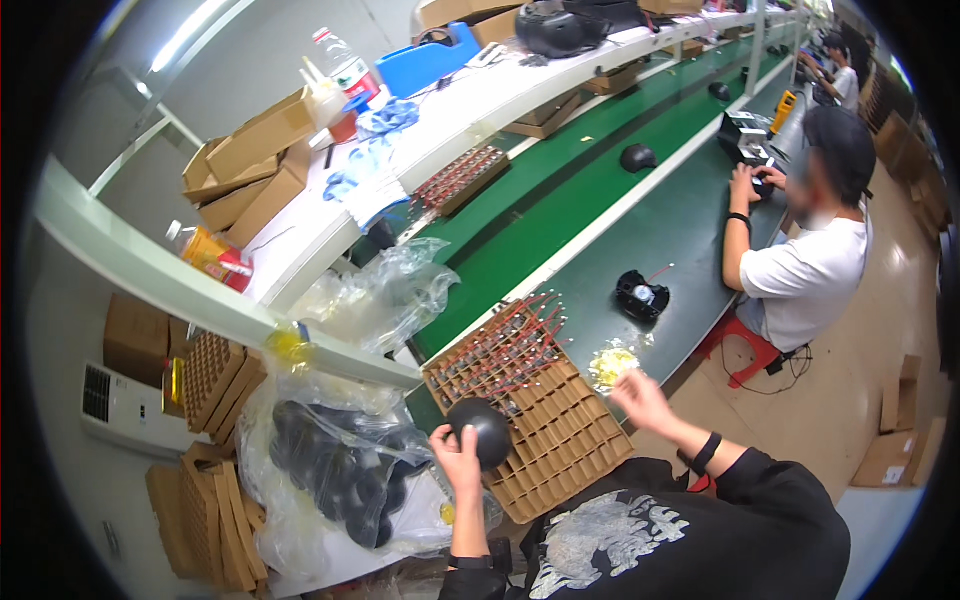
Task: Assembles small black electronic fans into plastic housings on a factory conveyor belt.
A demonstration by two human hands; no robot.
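1. A round, dark, matte plastic dome shell (487, 430), gripped from below and raised over the near corner of the tray.
2. A brown cardboard grid tray (560, 440) lying flat, tilted diagonally; red-wired parts fill its far cells.

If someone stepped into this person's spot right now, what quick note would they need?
Left hand holds a black dome shell over the cardboard grid tray. Right hand is empty, open, beside the small yellowish bag on the green belt. The tray's far rows hold red-wired parts; near cells are empty. More black shells sit in the clear bag on the left. One black piece lies on the belt.
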